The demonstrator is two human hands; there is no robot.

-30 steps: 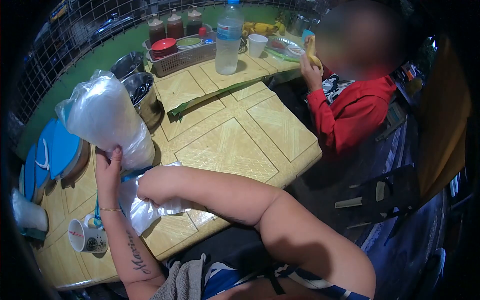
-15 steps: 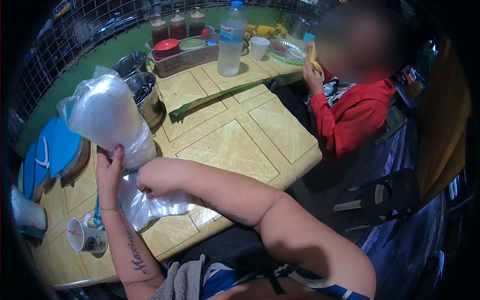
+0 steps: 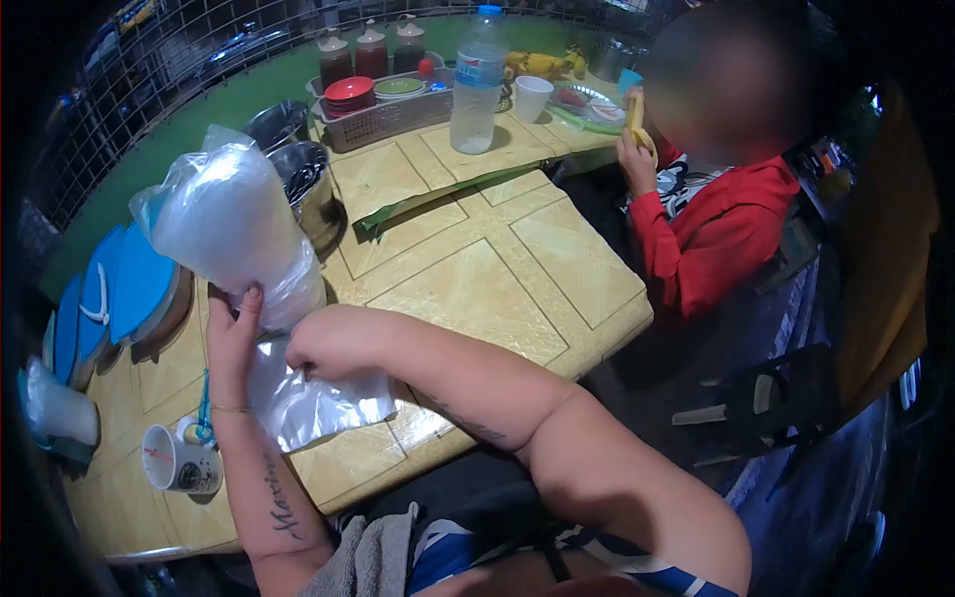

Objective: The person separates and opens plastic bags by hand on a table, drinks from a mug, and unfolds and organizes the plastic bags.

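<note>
Two hands, left gripping plastic bundle, right pinching sheet near table edge, tabletop stretching beyond

Far on the worktop: three sauce bottles, one water bottle, one basket, one plain cup. At left: two metal pots, at least three blue lids. Near left: one printed cup.
</note>
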